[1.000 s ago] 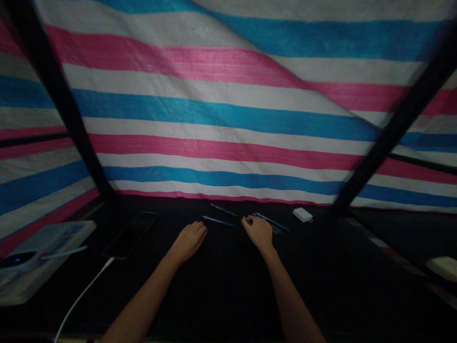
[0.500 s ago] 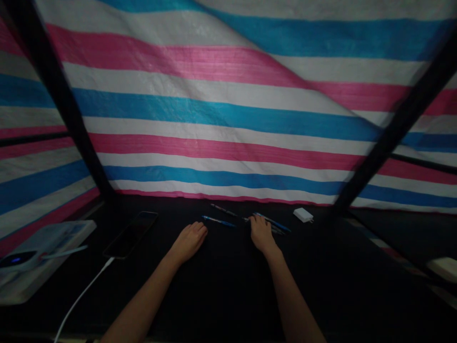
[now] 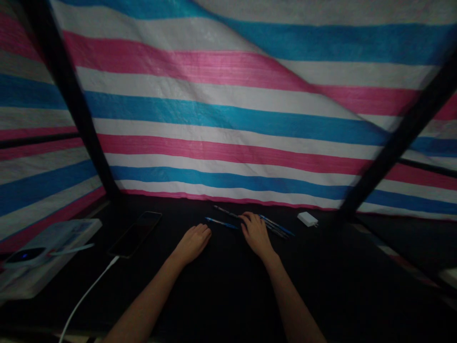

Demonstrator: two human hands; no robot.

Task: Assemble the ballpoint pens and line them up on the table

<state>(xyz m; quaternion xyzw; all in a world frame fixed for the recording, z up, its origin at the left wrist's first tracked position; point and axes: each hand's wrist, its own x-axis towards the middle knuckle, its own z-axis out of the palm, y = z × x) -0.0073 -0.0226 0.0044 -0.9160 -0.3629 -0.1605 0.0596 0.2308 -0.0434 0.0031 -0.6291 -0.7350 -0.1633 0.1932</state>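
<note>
My left hand point(image 3: 194, 242) rests palm down on the black table point(image 3: 221, 295), its fingers lying together on the surface with nothing visible under them. Just beyond its fingertips lies a blue pen point(image 3: 221, 223). Spread a little, the fingers of my right hand point(image 3: 256, 234) reach down at the near end of a dark pen point(image 3: 224, 210); whether they touch it I cannot tell. Right beside that hand is a small group of pens, a blue pen point(image 3: 276, 225) among them, partly covered by the hand.
A white charger plug point(image 3: 307, 219) lies to the right. On the left are a phone point(image 3: 137, 233) with a white cable point(image 3: 87, 293) and a pale box point(image 3: 46, 276) carrying a device with a lit display. Striped sheeting point(image 3: 228, 143) and dark frame posts point(image 3: 76, 109) enclose the table.
My right hand has shifted left from over the pen group towards the dark pen, its fingers more spread. My left hand stays in place. The whole view has moved slightly.
</note>
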